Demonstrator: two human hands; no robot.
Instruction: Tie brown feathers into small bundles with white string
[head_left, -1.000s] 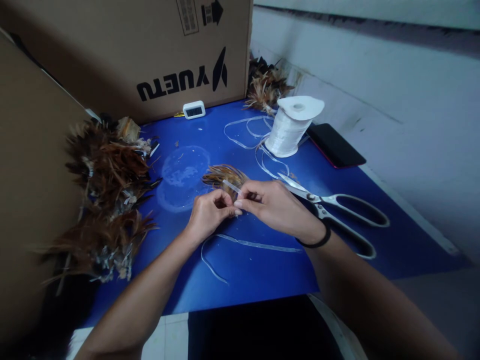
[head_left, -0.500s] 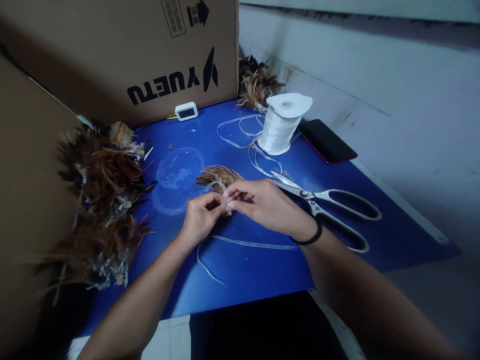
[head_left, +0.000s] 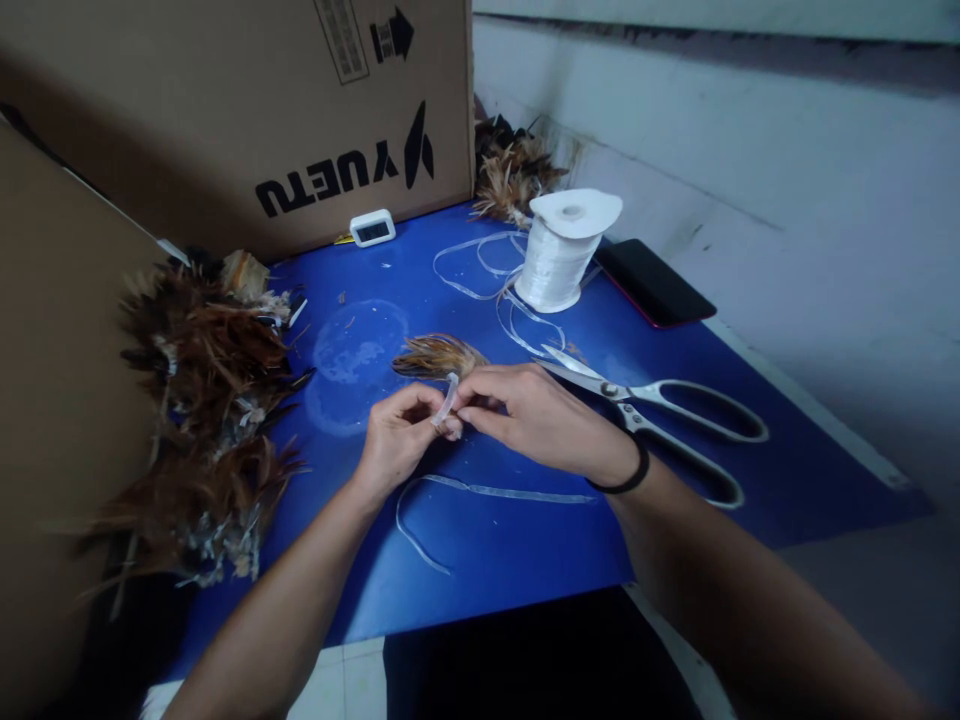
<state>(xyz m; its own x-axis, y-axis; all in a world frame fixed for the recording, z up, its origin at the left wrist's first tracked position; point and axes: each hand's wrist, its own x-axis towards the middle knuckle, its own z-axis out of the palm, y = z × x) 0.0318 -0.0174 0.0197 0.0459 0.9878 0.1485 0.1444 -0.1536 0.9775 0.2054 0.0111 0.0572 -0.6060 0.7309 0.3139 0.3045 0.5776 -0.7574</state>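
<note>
Both hands meet over the middle of the blue table. My left hand (head_left: 397, 430) pinches a short piece of sheer white ribbon (head_left: 448, 398) and a pale tip below it. From the other side my right hand (head_left: 517, 405) grips the same ribbon between thumb and fingers. Just beyond the fingers lies a small bundle of brown feathers (head_left: 437, 357); whether its base is within the fingers is hidden. A loose length of ribbon (head_left: 510, 491) rests on the table nearer to me. Open scissors (head_left: 630, 395) lie beside my right wrist.
A white ribbon spool (head_left: 561, 255) stands at the back right, a phone (head_left: 656, 283) next to it. Feather bunches (head_left: 217, 370) heap along the left edge, more feathers (head_left: 514, 175) in the back corner. A small white digital device (head_left: 373, 229) sits before the cardboard box (head_left: 247, 110).
The ribbon loop that arched over the feather bundle has been drawn in and now shows as a short flat strip between my fingers. My hands have stayed nearly in place.
</note>
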